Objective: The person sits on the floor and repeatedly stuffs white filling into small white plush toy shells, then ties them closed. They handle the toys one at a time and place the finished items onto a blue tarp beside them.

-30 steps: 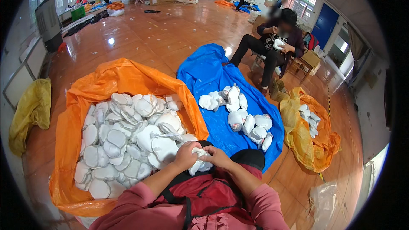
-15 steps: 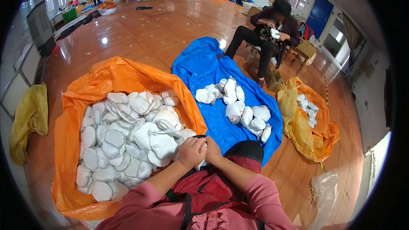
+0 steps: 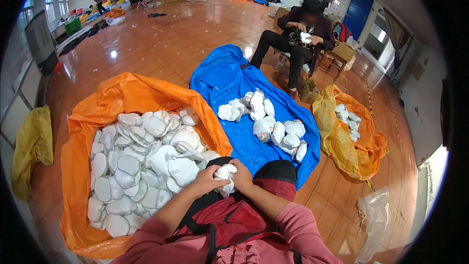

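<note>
Above my lap, both hands grip a crumpled white cloth piece (image 3: 224, 180), soft and bunched up. My left hand (image 3: 208, 181) closes round its left side, thumb across the front. From the right, my right hand (image 3: 241, 176) wraps the other side, its fingertips partly hidden. Left of my hands, flat rounded white cloth pieces (image 3: 128, 166) lie heaped in an orange sheet sack (image 3: 141, 85). Beyond my knees, several bulging white cloth bundles (image 3: 264, 128) rest on a blue plastic sheet (image 3: 210, 76).
Across from me a seated person (image 3: 305, 39) holds a similar white piece. At right, a yellow-orange sack (image 3: 325, 117) contains more white pieces. A clear plastic bag (image 3: 375, 215) lies on the tiled floor (image 3: 195, 24). A yellow sack (image 3: 33, 144) lies at far left.
My hands have turned and parted slightly, so the white piece between them now shows more. The view has shifted a little.
</note>
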A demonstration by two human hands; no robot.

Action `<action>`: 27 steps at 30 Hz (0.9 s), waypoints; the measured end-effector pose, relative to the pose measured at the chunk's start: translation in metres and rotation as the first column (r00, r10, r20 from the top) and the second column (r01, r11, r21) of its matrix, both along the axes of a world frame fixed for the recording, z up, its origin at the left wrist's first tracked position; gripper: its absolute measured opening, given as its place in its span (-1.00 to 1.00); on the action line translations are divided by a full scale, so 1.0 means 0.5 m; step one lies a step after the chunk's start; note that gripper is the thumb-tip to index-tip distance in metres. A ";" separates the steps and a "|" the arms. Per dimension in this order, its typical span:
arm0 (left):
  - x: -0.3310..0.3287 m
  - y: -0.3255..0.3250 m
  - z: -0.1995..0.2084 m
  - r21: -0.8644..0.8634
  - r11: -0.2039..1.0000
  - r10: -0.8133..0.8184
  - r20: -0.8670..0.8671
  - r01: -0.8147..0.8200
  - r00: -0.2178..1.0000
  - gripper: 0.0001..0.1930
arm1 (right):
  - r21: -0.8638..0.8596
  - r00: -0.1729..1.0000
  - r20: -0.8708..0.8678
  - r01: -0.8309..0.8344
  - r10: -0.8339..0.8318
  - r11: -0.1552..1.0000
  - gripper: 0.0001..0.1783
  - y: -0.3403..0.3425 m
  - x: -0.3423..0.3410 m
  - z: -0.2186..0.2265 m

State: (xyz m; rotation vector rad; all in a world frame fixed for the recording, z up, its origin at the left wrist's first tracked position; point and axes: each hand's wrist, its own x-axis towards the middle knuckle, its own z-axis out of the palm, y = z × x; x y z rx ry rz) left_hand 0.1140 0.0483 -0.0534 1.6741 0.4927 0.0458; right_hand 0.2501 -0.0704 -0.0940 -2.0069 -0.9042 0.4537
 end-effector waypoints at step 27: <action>0.030 0.023 -0.052 -0.239 0.933 0.322 0.223 -0.268 0.920 -0.70 | -0.039 0.859 -0.142 -0.501 0.491 0.865 -0.05 -0.034 0.003 0.108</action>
